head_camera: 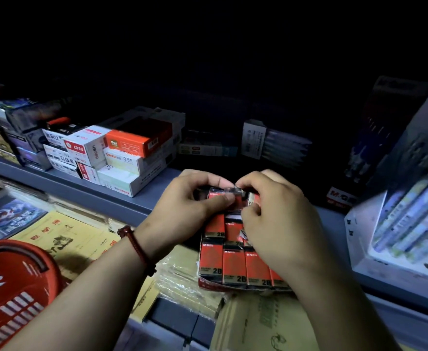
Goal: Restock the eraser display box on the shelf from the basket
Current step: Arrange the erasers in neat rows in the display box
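Eraser display box (208,285): low red cardboard tray, open top. It sits at centre frame on a plastic-wrapped paper stack (182,279), just below the front edge of the grey shelf (93,191).

Erasers (234,264): red sleeves with a dark band printed "2B", standing upright and packed side by side in rows. The front row shows four faces; the rear rows are partly hidden.

Held eraser (216,193): same red sleeve with a glossy wrap, at the far end of the box. The left hand (190,198) and right hand (276,214) pinch it between fingertips.

Basket (12,295): red slotted plastic with a dark handle, at lower left, well apart from the box. Its contents cannot be seen.
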A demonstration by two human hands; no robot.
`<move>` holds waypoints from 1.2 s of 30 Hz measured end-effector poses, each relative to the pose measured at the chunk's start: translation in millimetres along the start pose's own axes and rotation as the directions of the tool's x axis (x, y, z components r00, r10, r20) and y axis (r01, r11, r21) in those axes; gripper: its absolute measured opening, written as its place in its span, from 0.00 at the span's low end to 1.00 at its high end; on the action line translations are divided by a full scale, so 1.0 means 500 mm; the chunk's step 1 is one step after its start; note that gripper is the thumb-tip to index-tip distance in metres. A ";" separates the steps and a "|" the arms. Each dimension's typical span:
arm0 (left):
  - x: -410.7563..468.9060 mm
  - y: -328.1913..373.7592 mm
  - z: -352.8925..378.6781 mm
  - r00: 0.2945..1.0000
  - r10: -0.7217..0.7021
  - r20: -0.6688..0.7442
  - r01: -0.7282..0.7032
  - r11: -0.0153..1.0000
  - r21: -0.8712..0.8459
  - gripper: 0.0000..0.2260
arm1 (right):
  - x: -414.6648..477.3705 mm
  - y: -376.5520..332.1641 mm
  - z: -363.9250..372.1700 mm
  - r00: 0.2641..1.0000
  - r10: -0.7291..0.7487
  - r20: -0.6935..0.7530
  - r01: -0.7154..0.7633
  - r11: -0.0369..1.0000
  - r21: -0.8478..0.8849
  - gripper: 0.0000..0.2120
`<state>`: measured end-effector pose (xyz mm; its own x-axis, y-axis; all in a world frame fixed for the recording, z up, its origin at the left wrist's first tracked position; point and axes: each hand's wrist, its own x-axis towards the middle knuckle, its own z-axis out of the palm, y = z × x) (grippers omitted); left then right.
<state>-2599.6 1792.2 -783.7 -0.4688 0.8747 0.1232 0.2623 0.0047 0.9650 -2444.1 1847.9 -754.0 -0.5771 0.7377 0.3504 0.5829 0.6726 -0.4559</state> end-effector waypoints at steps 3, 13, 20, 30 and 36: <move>-0.003 0.002 -0.005 1.000 -0.012 -0.023 0.010 0.997 -0.070 0.03 | 0.000 -0.006 -0.001 1.000 0.001 0.009 -0.001 1.000 -0.022 0.14; -0.008 0.014 -0.018 0.999 -0.039 0.026 0.046 0.944 -0.327 0.10 | -0.005 -0.001 -0.013 0.993 -0.012 0.120 0.003 0.997 0.074 0.22; -0.013 0.008 -0.010 0.999 0.017 0.050 -0.004 0.968 -0.250 0.07 | 0.009 0.030 0.015 0.999 0.028 -0.030 -0.014 0.926 0.378 0.03; 0.003 -0.020 -0.004 0.999 0.041 -0.030 -0.040 0.998 0.048 0.07 | 0.010 0.034 0.016 0.997 0.012 -0.077 0.005 0.977 0.215 0.10; 0.004 -0.021 -0.004 1.000 0.029 0.000 -0.029 0.999 0.030 0.08 | 0.007 0.030 0.014 0.999 0.000 -0.037 0.008 0.973 0.232 0.15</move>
<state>-2604.9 1792.9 -792.9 -0.4608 0.8745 0.1512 0.3012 -0.0061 0.9535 -2441.8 1860.1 -765.3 -0.5558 0.7394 0.3801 0.4295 0.6468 -0.6302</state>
